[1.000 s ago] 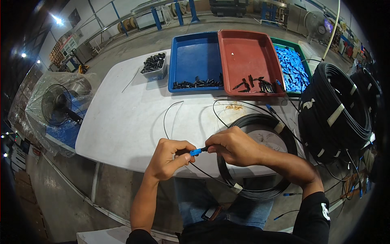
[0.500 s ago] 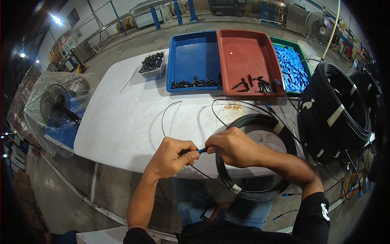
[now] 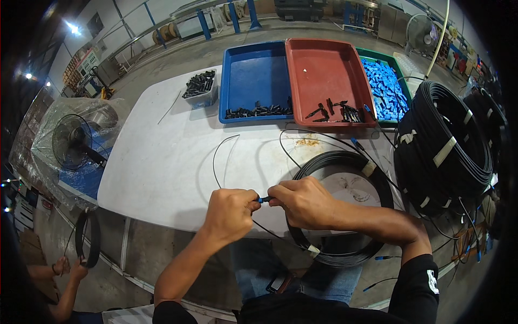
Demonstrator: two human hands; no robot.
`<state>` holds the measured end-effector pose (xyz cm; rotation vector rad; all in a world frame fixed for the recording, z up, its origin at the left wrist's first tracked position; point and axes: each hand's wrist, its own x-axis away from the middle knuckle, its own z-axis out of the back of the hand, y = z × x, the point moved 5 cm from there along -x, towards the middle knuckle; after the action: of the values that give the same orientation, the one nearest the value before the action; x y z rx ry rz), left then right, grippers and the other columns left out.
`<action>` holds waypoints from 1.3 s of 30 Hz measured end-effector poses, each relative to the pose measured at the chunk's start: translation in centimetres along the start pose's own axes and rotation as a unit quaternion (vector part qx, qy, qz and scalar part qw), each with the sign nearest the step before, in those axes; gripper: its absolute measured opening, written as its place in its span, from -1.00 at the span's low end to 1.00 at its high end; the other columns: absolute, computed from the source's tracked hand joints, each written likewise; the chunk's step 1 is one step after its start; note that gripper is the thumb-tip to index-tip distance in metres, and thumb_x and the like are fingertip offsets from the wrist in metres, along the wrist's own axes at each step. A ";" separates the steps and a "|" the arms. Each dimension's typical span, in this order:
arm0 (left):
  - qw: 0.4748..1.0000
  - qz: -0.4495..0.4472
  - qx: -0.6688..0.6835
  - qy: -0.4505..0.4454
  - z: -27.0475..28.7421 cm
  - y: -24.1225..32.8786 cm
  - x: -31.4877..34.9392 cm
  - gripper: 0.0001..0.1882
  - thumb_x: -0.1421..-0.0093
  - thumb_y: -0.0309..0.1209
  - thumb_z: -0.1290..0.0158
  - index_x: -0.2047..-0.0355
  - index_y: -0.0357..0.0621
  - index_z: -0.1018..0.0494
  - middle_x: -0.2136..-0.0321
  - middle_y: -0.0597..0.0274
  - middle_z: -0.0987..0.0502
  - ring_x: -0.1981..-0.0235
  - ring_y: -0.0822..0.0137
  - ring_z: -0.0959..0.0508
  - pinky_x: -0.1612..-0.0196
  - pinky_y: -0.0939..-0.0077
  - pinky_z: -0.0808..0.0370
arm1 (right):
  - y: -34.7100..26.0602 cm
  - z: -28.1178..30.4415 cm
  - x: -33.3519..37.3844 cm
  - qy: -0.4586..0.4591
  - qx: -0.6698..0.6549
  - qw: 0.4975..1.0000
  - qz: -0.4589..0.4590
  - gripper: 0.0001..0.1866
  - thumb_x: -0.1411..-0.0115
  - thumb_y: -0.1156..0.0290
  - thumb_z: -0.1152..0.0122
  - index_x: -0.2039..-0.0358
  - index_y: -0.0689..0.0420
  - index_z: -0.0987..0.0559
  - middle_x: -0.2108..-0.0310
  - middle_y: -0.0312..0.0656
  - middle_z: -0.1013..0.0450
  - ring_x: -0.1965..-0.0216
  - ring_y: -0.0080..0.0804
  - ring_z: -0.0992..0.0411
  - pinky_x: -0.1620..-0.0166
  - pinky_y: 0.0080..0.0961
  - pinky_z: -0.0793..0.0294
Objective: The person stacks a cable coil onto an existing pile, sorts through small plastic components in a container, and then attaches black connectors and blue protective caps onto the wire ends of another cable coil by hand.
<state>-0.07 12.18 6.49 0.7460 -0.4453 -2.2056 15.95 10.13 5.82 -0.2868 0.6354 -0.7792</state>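
Between my two hands, above the near edge of the white table [image 3: 156, 178], is a small fibre-optic cable connector [image 3: 264, 200] in blue and black. My left hand [image 3: 229, 213] is closed, its thumb and fingers pinching the blue end. My right hand [image 3: 305, 201] is closed on the black end, knuckles up. Fingers hide much of the connector. A coil of black cable [image 3: 384, 194] lies under my right forearm, overhanging the table edge. A loose cable end [image 3: 214, 162] curves up from the table beyond my left hand.
Behind stand a blue tray [image 3: 253, 70] and a red tray [image 3: 326, 70] with black parts, a green tray [image 3: 403, 81] of blue parts and a clear tub [image 3: 208, 100]. Stacked cable coils [image 3: 431, 156] rise at right. At lower left, another person's hands [image 3: 75, 267] hold a coil [image 3: 93, 240].
My left hand has turned, its knuckles now higher and the thumb mostly hidden. My right hand has lowered slightly. Another person's hands with a cable coil have come into view at lower left.
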 end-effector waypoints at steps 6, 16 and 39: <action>0.994 -0.033 -0.040 0.091 -0.2 1.5 0.2 -0.93 0.14 -0.68 -0.06 0.61 -0.29 -0.51 0.69 0.00 -0.49 0.67 0.05 -0.52 0.60 0.33 -0.38 | -0.8 0.0 0.6 0.052 0.016 0.998 0.003 -0.74 0.14 0.60 -0.23 0.34 0.18 -0.51 0.45 -0.09 -0.54 0.54 0.00 -0.51 0.55 -0.16 -0.47; 0.992 -0.053 -0.028 0.109 -0.6 1.8 0.3 -0.94 0.18 -0.64 -0.04 0.65 -0.24 -0.45 0.72 0.11 -0.48 0.70 0.08 -0.51 0.63 0.31 -0.37 | -1.7 0.0 0.8 0.064 0.038 0.996 0.042 -0.66 0.24 0.56 -0.25 0.34 0.18 -0.48 0.50 -0.12 -0.49 0.60 -0.06 -0.48 0.57 -0.18 -0.46; 0.861 0.046 0.445 0.243 -1.1 -0.1 0.2 -0.51 -0.29 -0.43 -0.14 -0.17 -0.42 -0.35 0.14 -0.03 -0.61 0.14 0.32 -0.59 -0.03 0.51 -0.42 | 3.8 0.1 -1.1 -0.041 -0.519 0.833 -0.186 -0.78 -0.45 0.35 0.02 0.17 0.23 -0.51 0.51 -0.28 -0.50 0.63 -0.74 -0.20 0.55 -0.70 -0.16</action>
<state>0.52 12.02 5.53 1.6662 -1.2223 -1.5497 17.57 13.56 4.63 -1.4764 0.8951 -0.7175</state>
